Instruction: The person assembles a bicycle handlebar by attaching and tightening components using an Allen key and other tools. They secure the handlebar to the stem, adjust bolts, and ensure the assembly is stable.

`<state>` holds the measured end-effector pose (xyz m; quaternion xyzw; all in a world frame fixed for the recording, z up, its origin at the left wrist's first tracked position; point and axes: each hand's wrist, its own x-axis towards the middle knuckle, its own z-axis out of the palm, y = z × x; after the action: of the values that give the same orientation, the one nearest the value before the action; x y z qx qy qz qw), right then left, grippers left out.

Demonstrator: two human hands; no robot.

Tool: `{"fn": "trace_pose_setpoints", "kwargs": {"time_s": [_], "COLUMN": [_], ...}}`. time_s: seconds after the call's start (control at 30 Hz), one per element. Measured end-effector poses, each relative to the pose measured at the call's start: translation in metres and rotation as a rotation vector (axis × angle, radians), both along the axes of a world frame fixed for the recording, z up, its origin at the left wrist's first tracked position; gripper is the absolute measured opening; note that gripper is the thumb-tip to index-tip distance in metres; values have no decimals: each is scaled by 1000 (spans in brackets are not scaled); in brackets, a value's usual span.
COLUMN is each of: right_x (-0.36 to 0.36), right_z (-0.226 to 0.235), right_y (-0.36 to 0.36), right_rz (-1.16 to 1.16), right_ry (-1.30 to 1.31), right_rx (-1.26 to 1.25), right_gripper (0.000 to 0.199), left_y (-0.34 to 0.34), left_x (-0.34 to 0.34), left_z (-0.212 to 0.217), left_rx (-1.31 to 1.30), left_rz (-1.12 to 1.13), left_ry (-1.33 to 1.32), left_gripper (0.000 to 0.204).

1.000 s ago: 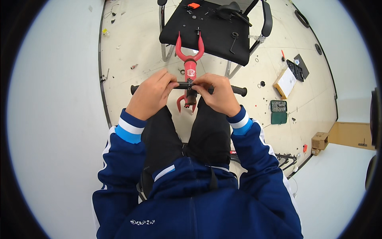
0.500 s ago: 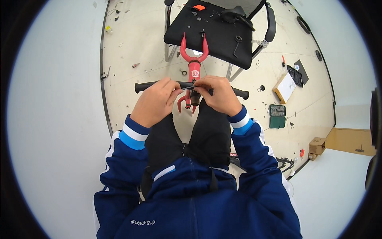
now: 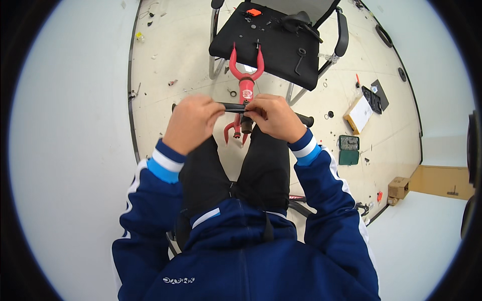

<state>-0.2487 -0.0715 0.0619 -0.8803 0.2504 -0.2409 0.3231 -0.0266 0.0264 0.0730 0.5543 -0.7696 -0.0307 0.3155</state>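
Sleeves: the blue sleeves (image 3: 143, 200) rose from the lower left and lower right, elbows out, forearms angled inward to the centre.
Legs: the dark trousers (image 3: 263, 160) were parted below centre, seemingly to leave room for the bike frame.
Right hand: just right of centre, the right hand (image 3: 275, 116) bent inward, knuckles up, thumb and forefinger pinching one end of a thin dark rod (image 3: 235, 110), probably to guide it.
Left hand: left of centre, the left hand (image 3: 192, 120) was blurred, its fingertips bunched at the rod's other end; whether they pinched it, I cannot tell.
Handlebar: the black handlebar (image 3: 306, 121) crossed mid-frame behind both hands, the rod lying along it.
Bike frame: at upper centre, the red bike frame (image 3: 246, 85) pointed its prongs up the picture over the seat's front edge, likely propped there to keep the bar within reach.
Chair: at the top, the black chair (image 3: 278, 52) bore a saddle (image 3: 295, 21) and a bent wrench (image 3: 298, 66), apparently parked handy.
Floor: at right lay an open green case (image 3: 348, 158).
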Motion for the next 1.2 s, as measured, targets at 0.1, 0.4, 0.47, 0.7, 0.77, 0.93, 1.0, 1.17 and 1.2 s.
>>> {"fn": "trace_pose_setpoints", "kwargs": {"time_s": [0.1,0.4,0.47,0.7,0.77,0.93,1.0,1.17,1.2], "right_x": [3,-24,-33,0,12,0,1,-7,-11], "right_z": [1,8,43,181,187,188,184,181,180], "right_y": [7,27,42,141,159,163,155,145,144], "right_rz": [-68,-110,-23,578,664,709,722,704,641], "right_ry": [4,170,184,59,-48,-183,-212,-260,-304], "right_rx": [48,-156,-187,-345,-389,-399,-394,-401,-397], "right_gripper": [9,20,15,13,13,13,13,14,15], "left_y": [-35,-64,-58,-26,-14,-2,4,11,12], "left_x": [7,-69,-73,-73,-68,-68,-61,-50,-48], "left_z": [-4,-27,-32,-12,-12,-11,-10,-16,-15], "left_rx": [-167,168,133,102,115,46,37,52,59], "left_rz": [75,27,-41,-201,-154,-137,-107,-105,-107], "left_ry": [25,369,362,140,76,67,83,131,110], "left_gripper": [12,16,16,17,19,21,26,36,38]}}
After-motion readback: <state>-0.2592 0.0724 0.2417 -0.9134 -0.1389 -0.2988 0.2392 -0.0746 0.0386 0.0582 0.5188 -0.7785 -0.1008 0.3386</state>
